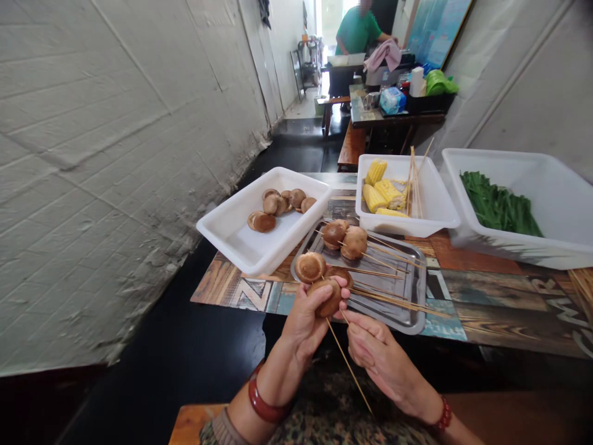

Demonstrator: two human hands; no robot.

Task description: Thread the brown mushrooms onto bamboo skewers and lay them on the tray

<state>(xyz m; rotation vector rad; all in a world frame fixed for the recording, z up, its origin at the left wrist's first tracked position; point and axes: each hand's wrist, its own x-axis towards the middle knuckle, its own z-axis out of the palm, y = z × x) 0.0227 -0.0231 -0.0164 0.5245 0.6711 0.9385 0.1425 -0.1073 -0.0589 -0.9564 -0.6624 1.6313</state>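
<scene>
My left hand (303, 318) is closed around a brown shiitake mushroom (327, 298), in front of the metal tray. A bamboo skewer (348, 361) runs from beneath this mushroom down toward my lap. Another mushroom (310, 267) sits just beyond it, pale rim showing. My right hand (382, 352) pinches a second thin skewer (344, 316) close under the held mushroom; most of that skewer is hidden by the fingers. On the metal tray (419, 278) lie skewered mushrooms (354, 242), their sticks pointing right.
A white tub (227, 241) with loose mushrooms stands at left. Behind the tray, another tub (430, 227) holds corn pieces (374, 198) and upright skewers. Green leaves (500, 204) fill part of a right-hand tub (556, 244). A person in green (356, 31) stands far back.
</scene>
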